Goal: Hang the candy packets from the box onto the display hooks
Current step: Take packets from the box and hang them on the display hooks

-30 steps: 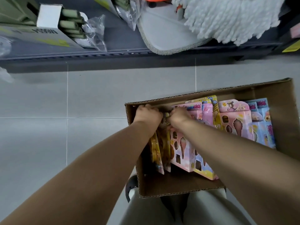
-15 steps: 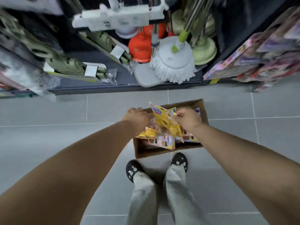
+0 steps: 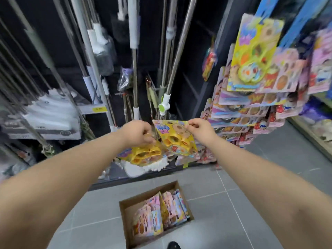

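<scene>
both hands raised, right hand (image 3: 198, 129) pinching yellow packet (image 3: 175, 139)

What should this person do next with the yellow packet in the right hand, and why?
Probably carry it right, toward the display rack. The right hand pinches the yellow packet by its top edge, and similar packets already hang there; the left hand holds more.

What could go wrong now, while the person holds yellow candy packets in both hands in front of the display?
1. The right hand pinches the upper yellow packet only at its top corner; that grip may slip, and the packet could fall.
2. The left hand holds a loose bunch of yellow packets; one might slide out.
3. The hanging packets on the right look crowded, so adding another may knock some off.
</scene>
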